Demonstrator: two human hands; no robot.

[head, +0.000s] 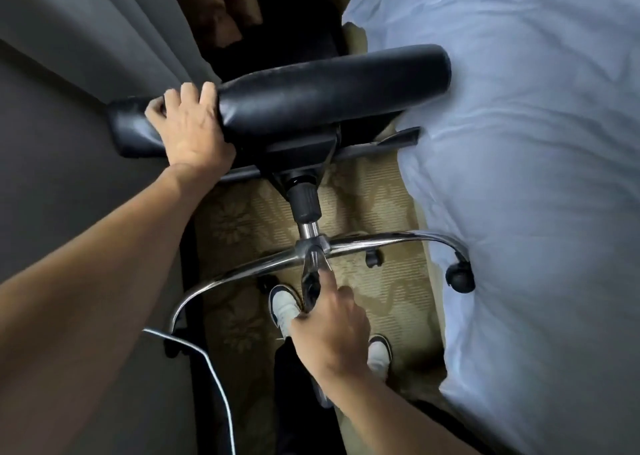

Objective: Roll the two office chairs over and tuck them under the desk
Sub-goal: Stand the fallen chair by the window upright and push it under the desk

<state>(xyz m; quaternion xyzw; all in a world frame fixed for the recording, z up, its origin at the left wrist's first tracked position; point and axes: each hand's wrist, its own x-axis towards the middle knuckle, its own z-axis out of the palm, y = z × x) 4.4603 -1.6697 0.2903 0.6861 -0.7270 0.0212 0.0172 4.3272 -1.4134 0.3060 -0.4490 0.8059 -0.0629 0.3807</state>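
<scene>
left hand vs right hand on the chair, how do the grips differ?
The left hand wraps the black padded seat edge, fingers curled over it; the right hand grips a chrome base leg, index finger extended along it. Left sits higher, right lower. Both hold the same tipped chair.

Patterned carpet (349,208) bears two sneakers (284,304); white bedding (536,177) alongside.

Grey curtain (104,32) on left; white bedding (536,177) on right; patterned beige carpet (363,198) between

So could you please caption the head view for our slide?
Left hand grips the black chair; right hand holds its chrome base beside the bed.
</scene>
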